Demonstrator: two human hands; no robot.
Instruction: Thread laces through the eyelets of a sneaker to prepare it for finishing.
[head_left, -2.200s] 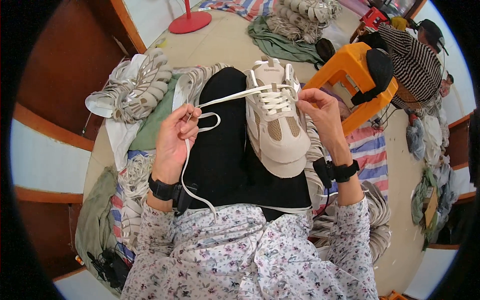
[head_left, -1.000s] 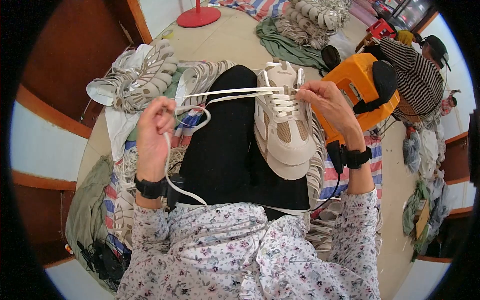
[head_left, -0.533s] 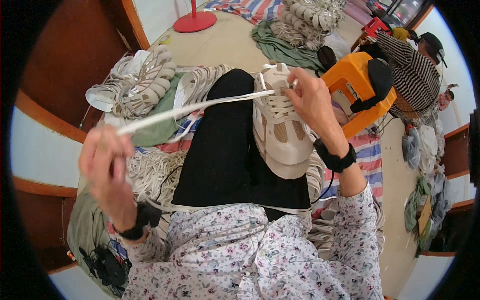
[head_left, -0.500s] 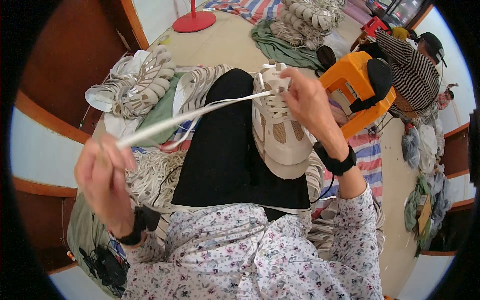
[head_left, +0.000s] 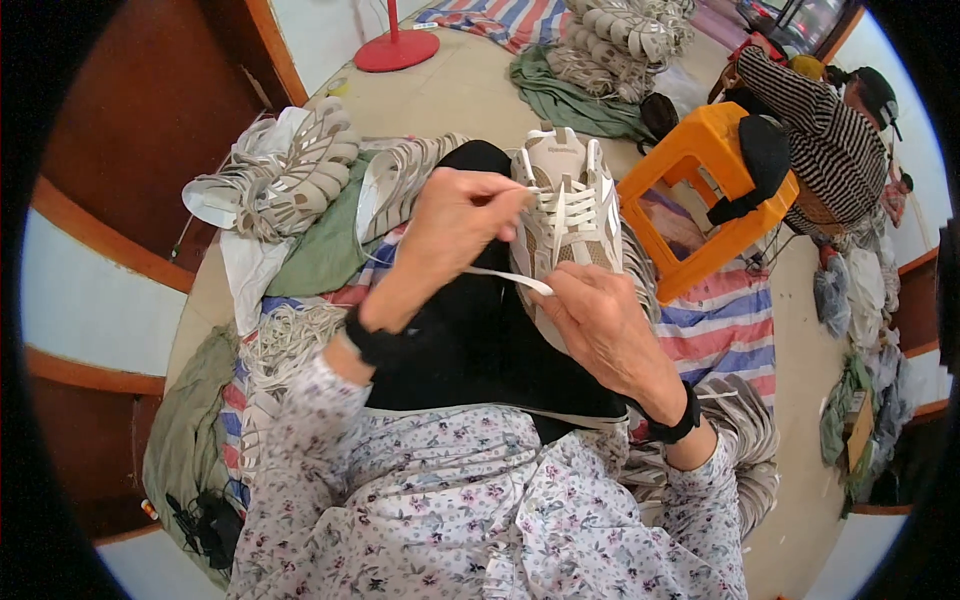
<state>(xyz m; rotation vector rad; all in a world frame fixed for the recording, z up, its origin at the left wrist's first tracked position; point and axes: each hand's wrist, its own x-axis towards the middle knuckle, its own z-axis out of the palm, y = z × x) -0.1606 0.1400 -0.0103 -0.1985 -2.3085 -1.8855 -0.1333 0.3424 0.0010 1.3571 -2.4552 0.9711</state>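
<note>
A beige and white sneaker (head_left: pixel 585 240) rests on the black cloth (head_left: pixel 450 350) over my lap, its tongue pointing away from me. White shoelace (head_left: pixel 572 208) crosses its front in several rows. At the upper left eyelets, my left hand (head_left: pixel 455 225) is closed, thumb and forefinger pinching at the lace; its fingertips are slightly blurred. Nearer to me, my right hand (head_left: pixel 610 325) covers part of the toe and pinches a flat white lace length (head_left: pixel 510 278). That length runs leftward and passes out of sight by my left hand.
An orange plastic stool (head_left: pixel 690 190) with a black cap stands to the right. Stacked shoe uppers (head_left: pixel 290 175) lie at the left, with a heap of loose laces (head_left: pixel 290 345) nearer. A person in a striped top (head_left: pixel 800 120) sits at the far right. A red round base (head_left: pixel 397 50) stands behind.
My left hand has come from the far left, where it held the lace taut, to the shoe's upper left eyelets. My right hand has moved from the tongue down toward the toe.
</note>
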